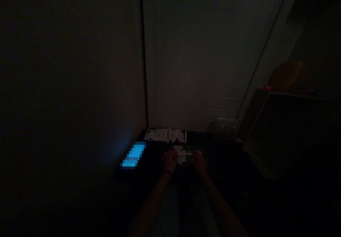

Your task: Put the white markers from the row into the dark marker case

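Flanking white sticks point(182, 156) at lower centre, left hand point(169, 161) and right hand point(199, 164) are kept close for reach; grip cannot be told.

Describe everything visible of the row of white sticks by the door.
The row of white sticks lies on the dark floor along the foot of the door: many slim, pale, tube-like pieces packed side by side, ends toward the door. Dim light hides material and markings. No hand touches it; the left hand and right hand rest nearer the camera, at a smaller cluster.
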`<state>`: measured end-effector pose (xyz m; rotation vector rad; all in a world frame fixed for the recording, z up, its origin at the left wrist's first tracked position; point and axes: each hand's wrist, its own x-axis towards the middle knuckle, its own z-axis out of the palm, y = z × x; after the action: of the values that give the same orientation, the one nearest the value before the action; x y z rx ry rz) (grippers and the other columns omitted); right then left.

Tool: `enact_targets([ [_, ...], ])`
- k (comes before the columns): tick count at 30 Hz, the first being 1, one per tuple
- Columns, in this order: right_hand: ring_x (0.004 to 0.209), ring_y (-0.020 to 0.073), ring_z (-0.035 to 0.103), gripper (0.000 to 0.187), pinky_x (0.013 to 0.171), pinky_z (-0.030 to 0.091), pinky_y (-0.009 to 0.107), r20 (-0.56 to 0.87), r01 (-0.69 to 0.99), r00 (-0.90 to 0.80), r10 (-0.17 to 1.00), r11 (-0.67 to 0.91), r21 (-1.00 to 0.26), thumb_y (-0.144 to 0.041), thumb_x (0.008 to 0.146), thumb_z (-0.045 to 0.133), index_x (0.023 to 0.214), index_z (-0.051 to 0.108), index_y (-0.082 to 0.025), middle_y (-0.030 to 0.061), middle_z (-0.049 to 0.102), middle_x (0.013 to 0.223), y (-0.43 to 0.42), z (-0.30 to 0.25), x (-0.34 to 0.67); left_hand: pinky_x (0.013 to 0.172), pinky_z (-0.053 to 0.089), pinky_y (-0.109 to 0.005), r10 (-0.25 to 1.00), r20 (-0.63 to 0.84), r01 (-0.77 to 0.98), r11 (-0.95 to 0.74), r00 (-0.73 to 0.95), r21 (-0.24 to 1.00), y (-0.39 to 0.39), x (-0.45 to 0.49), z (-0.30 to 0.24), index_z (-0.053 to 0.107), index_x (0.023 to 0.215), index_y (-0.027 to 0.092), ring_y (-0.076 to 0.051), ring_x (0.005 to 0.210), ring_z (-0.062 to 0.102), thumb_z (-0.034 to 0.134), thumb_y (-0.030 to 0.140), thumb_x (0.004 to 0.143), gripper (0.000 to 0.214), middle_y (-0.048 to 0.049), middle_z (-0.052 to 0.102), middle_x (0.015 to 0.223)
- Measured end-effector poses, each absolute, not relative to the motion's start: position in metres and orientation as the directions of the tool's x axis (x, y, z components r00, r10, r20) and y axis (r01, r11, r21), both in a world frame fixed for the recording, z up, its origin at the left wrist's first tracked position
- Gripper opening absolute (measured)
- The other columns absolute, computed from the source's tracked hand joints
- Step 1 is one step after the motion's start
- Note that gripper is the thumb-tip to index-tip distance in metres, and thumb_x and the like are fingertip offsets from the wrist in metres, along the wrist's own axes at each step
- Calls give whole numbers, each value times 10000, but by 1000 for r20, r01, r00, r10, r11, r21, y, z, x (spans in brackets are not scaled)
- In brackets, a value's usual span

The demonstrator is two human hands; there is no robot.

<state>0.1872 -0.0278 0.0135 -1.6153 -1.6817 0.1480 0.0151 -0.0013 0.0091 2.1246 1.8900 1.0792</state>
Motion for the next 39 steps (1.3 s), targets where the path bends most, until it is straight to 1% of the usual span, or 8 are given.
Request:
enact_targets([
  [3, 906, 135, 594, 320, 761, 406, 210, 451, 787, 108, 886, 201, -583, -298, 930, 284, 1067, 559, -207, 41, 637, 1015, -26, 11, 189, 817, 308, -326, 900, 435, 830, -224, -25, 510, 0, 15, 7, 605, 1033, 262, -200, 1020, 446, 367, 329, 900, 280, -21, 610, 1083],
  [9, 883, 133, 602, 321, 745, 411, 209, 467, 771, 120, 876, 214, -600, -304, 931, 283, 1038, 573, -218, 36, 648, 976, -23, 7, 189, 808, 313, -334, 887, 462, 839, -244, -9, 486, 7, 12, -1, 608, 1040, 254, -206, 1002, 460, 356, 342, 899, 301, -25, 624, 1057],
  [13, 909, 132, 598, 320, 759, 409, 207, 482, 764, 133, 866, 221, -606, -304, 929, 288, 1042, 575, -221, 40, 642, 1004, -23, 9, 188, 815, 311, -336, 887, 461, 842, -248, -1, 479, 10, 11, -3, 611, 1029, 240, -202, 1005, 467, 355, 335, 899, 303, -31, 626, 1063],
  [18, 870, 135, 609, 313, 737, 416, 206, 458, 748, 146, 877, 205, -631, -366, 922, 315, 1026, 579, -233, 29, 650, 970, -23, 10, 187, 811, 310, -341, 895, 445, 845, -245, 9, 475, 11, 11, -2, 605, 1038, 245, -203, 1004, 476, 363, 337, 897, 295, -31, 624, 1080],
  [22, 869, 133, 607, 308, 737, 416, 205, 484, 748, 144, 863, 225, -624, -348, 926, 304, 1024, 574, -237, 22, 650, 965, -22, 8, 187, 823, 310, -341, 896, 444, 848, -244, 12, 470, 11, 10, -1, 607, 1037, 242, -203, 1013, 474, 372, 342, 893, 293, -32, 622, 1089],
  [28, 879, 132, 606, 316, 752, 420, 210, 486, 757, 146, 862, 219, -616, -299, 930, 281, 1084, 548, -232, 26, 646, 987, -22, 8, 188, 795, 319, -330, 889, 457, 846, -258, 20, 466, 11, 10, 0, 620, 1003, 239, -201, 983, 485, 381, 328, 887, 281, -37, 633, 1040],
  [32, 891, 131, 600, 307, 759, 416, 211, 497, 762, 138, 857, 229, -606, -293, 928, 291, 1081, 551, -235, 21, 641, 1005, -25, 10, 188, 787, 316, -325, 901, 434, 845, -244, 15, 476, 9, 10, 3, 621, 977, 238, -203, 969, 488, 384, 341, 885, 275, -35, 639, 1005],
  [39, 895, 127, 594, 303, 756, 407, 204, 492, 782, 135, 860, 213, -586, -299, 933, 292, 1063, 560, -239, 21, 643, 983, -26, 15, 187, 790, 315, -337, 899, 438, 833, -262, 27, 487, 9, 10, 5, 613, 1003, 236, -210, 989, 476, 404, 337, 875, 265, -38, 629, 1057],
])
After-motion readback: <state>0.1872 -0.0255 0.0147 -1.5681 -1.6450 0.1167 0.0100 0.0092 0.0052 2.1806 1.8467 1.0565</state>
